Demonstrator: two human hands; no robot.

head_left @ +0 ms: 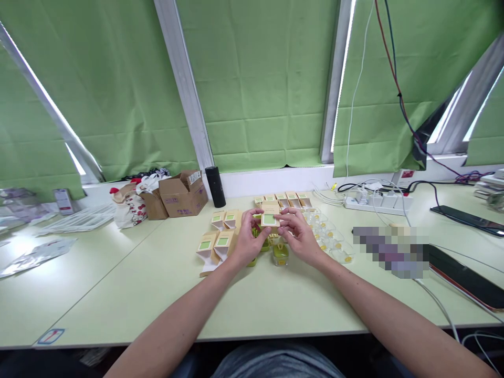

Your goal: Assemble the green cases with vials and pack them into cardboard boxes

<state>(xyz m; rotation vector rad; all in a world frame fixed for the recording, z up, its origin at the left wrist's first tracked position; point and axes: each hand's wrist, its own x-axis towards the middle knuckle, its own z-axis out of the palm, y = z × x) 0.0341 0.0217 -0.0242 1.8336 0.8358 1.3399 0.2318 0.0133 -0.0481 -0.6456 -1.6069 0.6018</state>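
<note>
Both my hands meet over the middle of the pale green table. My left hand and my right hand are both closed on one small tan carton with a green label, held just above the table. Under my hands stand small green glass bottles. Left of my left hand lie several open tan cartons with green labels. A row of more cartons stands behind. Clear plastic trays with yellow pieces lie right of my right hand.
A black cylinder and an open cardboard box stand at the back left beside a printed bag. A white power strip with cables lies at the back right. Dark flat devices lie at the right edge. Green blinds cover the windows.
</note>
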